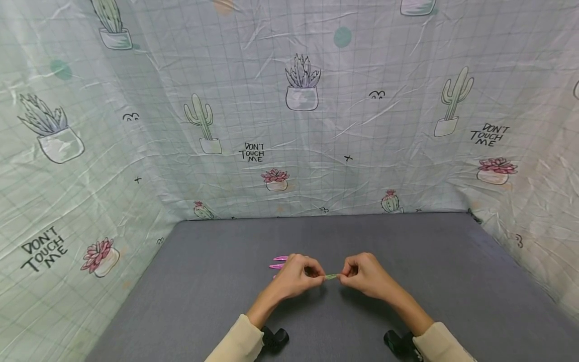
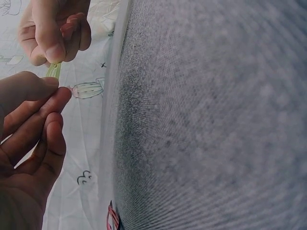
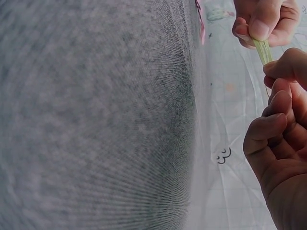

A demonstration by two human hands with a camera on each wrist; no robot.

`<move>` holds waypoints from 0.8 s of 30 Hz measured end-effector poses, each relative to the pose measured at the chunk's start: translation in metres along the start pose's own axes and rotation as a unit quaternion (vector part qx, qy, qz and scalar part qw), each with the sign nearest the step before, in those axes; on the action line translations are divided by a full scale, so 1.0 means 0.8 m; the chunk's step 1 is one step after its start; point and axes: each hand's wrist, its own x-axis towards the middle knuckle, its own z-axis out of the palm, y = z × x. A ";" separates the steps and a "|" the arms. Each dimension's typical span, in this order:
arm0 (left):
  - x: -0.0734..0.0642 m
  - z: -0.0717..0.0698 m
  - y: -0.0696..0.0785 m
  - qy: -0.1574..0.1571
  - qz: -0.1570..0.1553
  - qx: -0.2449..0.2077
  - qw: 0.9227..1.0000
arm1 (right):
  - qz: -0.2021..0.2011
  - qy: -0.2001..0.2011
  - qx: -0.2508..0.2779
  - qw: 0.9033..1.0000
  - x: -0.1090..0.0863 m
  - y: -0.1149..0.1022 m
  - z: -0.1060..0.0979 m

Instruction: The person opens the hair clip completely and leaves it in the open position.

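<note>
A small green snap hair clip [image 1: 331,276] is stretched between both hands above the table. My left hand [image 1: 296,275] pinches one end of it between thumb and forefinger. At the other end, the thumb and forefinger of my right hand [image 1: 367,275] pinch it too. In the right wrist view the clip [image 3: 263,51] looks long and narrow, with its tips hidden under the fingers. The left wrist view shows slits along the clip [image 2: 53,71]. Pink hair clips [image 1: 277,266] lie on the table just beyond my left hand, partly covered by it.
A dark grey cloth-covered table [image 1: 217,281] spreads beneath the hands. Behind it and along both sides hangs a pale curtain [image 1: 334,130] printed with cacti and words. Black wrist devices [image 1: 276,340] sit under both forearms, by the cream sleeves [image 1: 239,339].
</note>
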 end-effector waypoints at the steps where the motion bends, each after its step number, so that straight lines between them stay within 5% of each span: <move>1: 0.000 0.000 0.000 0.000 0.001 0.000 1.000 | 0.001 -0.001 0.000 1.000 0.000 0.000 0.000; 24: 0.000 0.000 0.004 0.004 -0.028 -0.002 1.000 | 0.012 -0.018 0.004 1.000 0.000 -0.005 0.000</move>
